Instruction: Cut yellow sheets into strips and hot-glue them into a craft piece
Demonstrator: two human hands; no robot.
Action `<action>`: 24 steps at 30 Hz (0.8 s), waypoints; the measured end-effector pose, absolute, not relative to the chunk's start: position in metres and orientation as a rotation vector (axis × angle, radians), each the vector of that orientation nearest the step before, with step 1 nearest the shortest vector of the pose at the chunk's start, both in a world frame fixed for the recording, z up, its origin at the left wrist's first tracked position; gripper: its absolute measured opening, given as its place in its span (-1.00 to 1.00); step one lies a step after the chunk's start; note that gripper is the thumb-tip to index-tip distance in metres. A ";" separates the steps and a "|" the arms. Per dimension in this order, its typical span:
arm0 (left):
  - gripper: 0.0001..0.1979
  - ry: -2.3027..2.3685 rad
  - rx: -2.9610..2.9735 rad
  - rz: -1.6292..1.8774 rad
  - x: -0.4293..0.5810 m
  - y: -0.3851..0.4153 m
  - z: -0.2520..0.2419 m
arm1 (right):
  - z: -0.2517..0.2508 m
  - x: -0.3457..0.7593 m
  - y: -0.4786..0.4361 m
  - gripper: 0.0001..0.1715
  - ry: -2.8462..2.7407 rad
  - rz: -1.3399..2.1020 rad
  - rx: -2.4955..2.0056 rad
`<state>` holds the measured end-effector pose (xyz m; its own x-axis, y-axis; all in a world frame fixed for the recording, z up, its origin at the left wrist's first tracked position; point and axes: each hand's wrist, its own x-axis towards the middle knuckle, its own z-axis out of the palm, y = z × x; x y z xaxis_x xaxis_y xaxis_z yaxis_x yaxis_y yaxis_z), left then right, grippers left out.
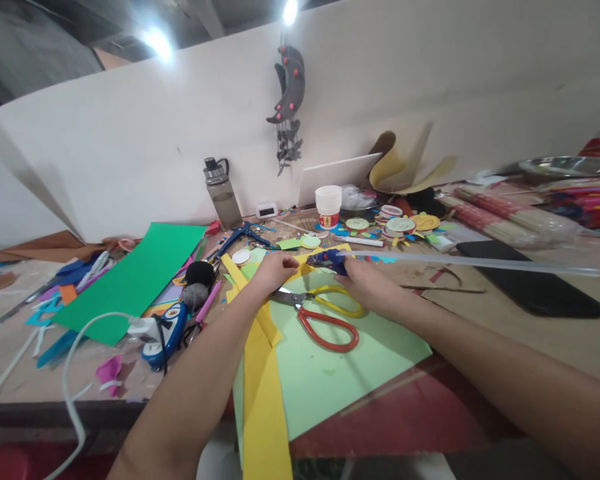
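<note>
My right hand (356, 277) is closed around a small dark blue piece (334, 260), near one end of a long translucent stick (470, 261) that reaches out to the right. Just left of it, my left hand (280, 268) has its fingers pinched together; anything between them is too small to make out. Below both hands lie scissors (330, 330) with one red and one yellow handle, blades pointing left. They rest on light green paper (320, 393), beside yellow paper strips (265, 413).
Green card (135, 287), a power strip (165, 337) and a white cable (67, 380) lie left. Behind stand a bottle (223, 197) and paper cups (329, 207). A black tablet-like slab (535, 280) and bundled sticks (510, 213) lie right.
</note>
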<state>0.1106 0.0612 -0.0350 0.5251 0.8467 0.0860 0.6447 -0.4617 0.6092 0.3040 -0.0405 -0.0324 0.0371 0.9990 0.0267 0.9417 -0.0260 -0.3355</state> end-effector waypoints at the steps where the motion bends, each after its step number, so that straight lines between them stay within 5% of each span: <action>1: -0.86 1.215 2.257 0.519 0.111 0.061 -0.035 | -0.032 0.305 -0.041 -0.72 -1.975 0.300 -2.076; 24: -0.73 1.104 2.397 0.474 0.110 0.066 -0.041 | -0.031 0.303 -0.042 -0.70 -1.999 0.334 -2.062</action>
<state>0.1099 0.0657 -0.0409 0.6193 0.7765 0.1165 0.6194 -0.5743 0.5353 0.3025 -0.0420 -0.0307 0.0327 0.9994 0.0093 0.9421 -0.0278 -0.3343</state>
